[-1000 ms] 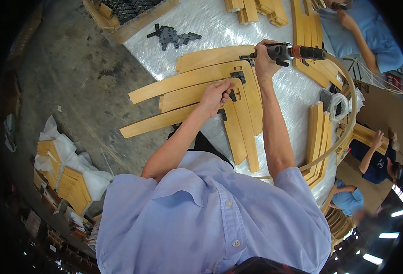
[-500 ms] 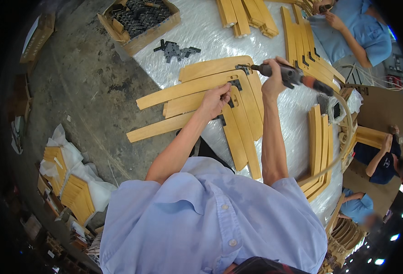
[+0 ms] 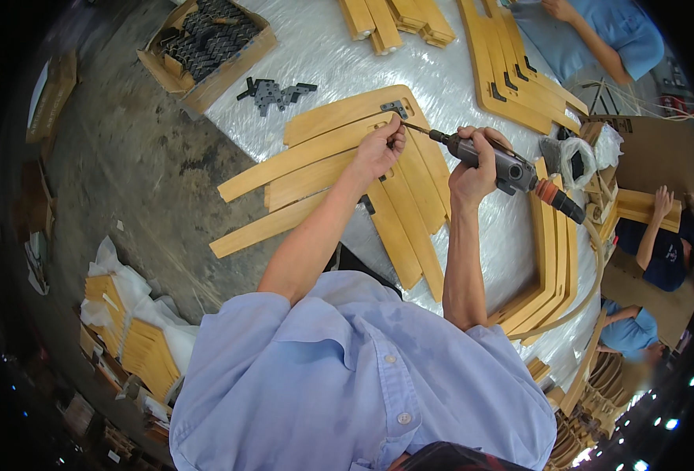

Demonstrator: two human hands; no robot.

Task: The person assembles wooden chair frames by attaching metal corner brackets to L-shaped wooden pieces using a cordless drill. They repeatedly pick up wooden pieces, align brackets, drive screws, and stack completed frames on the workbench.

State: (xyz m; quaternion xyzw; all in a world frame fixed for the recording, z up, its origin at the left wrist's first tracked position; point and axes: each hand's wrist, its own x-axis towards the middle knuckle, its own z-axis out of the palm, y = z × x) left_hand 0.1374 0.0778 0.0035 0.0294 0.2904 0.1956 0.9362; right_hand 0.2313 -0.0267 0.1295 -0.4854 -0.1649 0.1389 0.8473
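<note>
1. In the head view, the right hand (image 3: 475, 165) had its fingers wrapped around a power drill (image 3: 512, 169), its bit (image 3: 417, 127) pointing toward the left hand (image 3: 380, 147).
2. The left fingers were pinched narrow near the bit's tip; whether they held anything, I could not tell.
3. Bent wooden frames (image 3: 315, 153) lay beneath, on the silvery table (image 3: 504, 251), near loose black brackets (image 3: 270, 97).
</note>
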